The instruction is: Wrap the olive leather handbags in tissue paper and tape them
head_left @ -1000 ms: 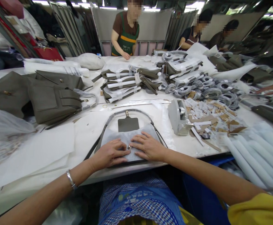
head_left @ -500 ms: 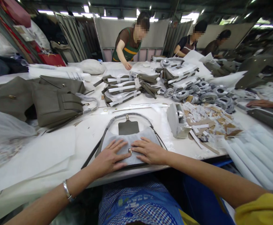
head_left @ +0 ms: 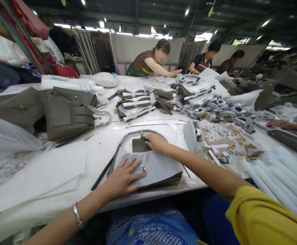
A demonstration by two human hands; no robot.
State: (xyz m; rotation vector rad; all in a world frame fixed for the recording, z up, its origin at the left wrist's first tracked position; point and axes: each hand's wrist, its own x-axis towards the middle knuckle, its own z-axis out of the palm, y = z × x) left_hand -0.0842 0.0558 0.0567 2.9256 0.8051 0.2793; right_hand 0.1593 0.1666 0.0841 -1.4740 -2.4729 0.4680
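A handbag (head_left: 163, 166) lies on the table in front of me, its front covered by a pale grey sheet with a small gold clasp (head_left: 144, 169) showing through. My left hand (head_left: 124, 177) rests flat on the sheet, fingers spread, left of the clasp. At the top of the bag, my right hand (head_left: 156, 142) has its fingers closed at the right edge of a dark olive tab (head_left: 138, 145) with a gold fitting; the hand partly covers the tab. A wrapped handle (head_left: 124, 137) arches around the tab.
Olive bags (head_left: 69, 115) stand at the left. Stacked wrapped bags (head_left: 138, 102) lie beyond, with coiled wrapped straps (head_left: 226, 115) to their right. A grey tape dispenser (head_left: 192, 136) stands near paper scraps (head_left: 225, 143). Co-workers (head_left: 148, 63) work across the table; another person's hand (head_left: 281, 124) is at right.
My right hand has left the sheet beside the clasp and moved up to the tab. My left hand stays on the sheet. The co-worker opposite now reaches toward the right.
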